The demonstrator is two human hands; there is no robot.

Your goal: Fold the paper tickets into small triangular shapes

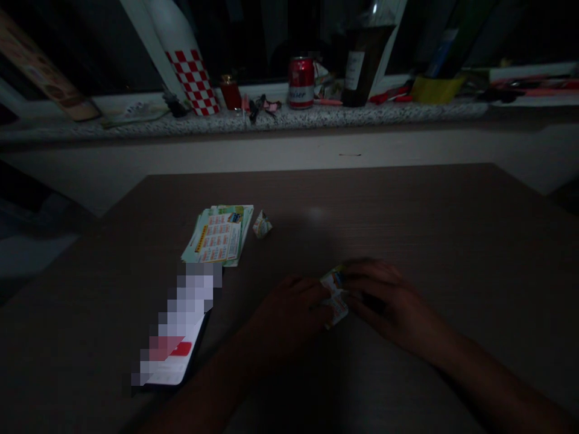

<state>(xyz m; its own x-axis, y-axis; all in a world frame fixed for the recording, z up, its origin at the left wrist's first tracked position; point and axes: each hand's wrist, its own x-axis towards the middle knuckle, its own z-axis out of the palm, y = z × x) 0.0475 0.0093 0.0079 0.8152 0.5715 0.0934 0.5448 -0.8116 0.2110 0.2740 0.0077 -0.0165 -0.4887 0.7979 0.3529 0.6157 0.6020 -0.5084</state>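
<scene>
On the dark wooden table (407,217) both my hands meet over a small printed piece of paper (335,294). My left hand (289,316) grips its left side with curled fingers. My right hand (384,298) pinches its right side, fingers pressed together on it. The paper looks partly folded and lies low on the tabletop. A tiny folded paper figure (262,225) sits further back, beside a stack of printed calendar cards (219,235).
A lit phone (178,337) lies at the left of my left forearm. Behind the table a stone ledge (362,114) carries a red can (301,82), a dark bottle (362,60), a red-and-white checkered object (192,78), a yellow container (436,88) and small clutter.
</scene>
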